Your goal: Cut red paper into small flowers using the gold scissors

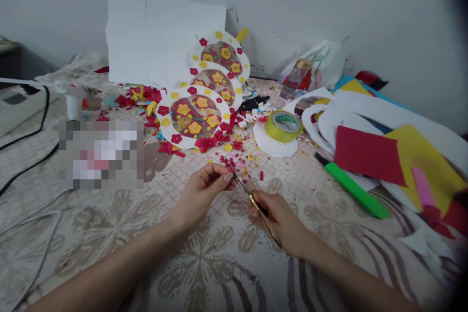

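Observation:
My right hand (274, 217) grips a pair of scissors (257, 204), whose blades point up and left to the fingertips of my left hand (210, 185). The fingers of my left hand are pinched together at the blade tips; whatever they hold is too small to make out. Small red, pink and yellow paper scraps (261, 175) lie just beyond both hands. Behind them stand several white scalloped paper frames (166, 133) with red and yellow paper flowers, overlapping one another.
Yellow-green tape (285, 126) rests on white paper. To the right lie a green cutter (356, 190), red paper (369, 155) and yellow paper (417, 141). A white glue gun (72, 100) and black cable (46, 107) are at the left. White board (161, 34) leans on the wall.

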`<state>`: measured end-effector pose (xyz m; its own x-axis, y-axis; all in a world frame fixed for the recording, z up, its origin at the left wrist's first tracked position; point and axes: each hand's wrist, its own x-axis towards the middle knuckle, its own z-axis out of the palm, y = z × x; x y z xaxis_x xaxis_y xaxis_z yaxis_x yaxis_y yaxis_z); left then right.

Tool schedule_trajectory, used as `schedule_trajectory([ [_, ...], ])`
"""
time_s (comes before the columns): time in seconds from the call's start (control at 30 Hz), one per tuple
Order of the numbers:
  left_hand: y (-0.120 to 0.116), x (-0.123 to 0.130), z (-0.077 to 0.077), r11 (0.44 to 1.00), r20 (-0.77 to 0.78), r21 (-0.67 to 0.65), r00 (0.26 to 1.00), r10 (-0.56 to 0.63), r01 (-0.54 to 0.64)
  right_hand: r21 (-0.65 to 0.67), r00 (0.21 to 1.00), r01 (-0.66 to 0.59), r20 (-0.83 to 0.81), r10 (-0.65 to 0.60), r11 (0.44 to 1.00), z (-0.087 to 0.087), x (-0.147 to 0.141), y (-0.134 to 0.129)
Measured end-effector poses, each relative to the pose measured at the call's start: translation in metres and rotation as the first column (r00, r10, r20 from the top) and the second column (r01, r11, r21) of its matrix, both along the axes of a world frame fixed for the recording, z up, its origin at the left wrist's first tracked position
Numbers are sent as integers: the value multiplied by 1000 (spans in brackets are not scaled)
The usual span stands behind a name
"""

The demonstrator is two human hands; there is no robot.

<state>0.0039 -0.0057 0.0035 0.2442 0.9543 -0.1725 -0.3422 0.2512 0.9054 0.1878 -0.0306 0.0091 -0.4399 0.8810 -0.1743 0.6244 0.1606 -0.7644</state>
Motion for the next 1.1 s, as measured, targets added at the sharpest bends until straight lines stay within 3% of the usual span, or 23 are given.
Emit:
schedule_trajectory([
  [0.47,0,2,4,998,23,-65,1000,9,-7,-25,999,29,-20,-30,999,-1,-1,0],
  [1.1,-1,3,3,998,-11,-53,1000,12,-12,-74,996,6,-86,-12,997,-1,-1,-1],
])
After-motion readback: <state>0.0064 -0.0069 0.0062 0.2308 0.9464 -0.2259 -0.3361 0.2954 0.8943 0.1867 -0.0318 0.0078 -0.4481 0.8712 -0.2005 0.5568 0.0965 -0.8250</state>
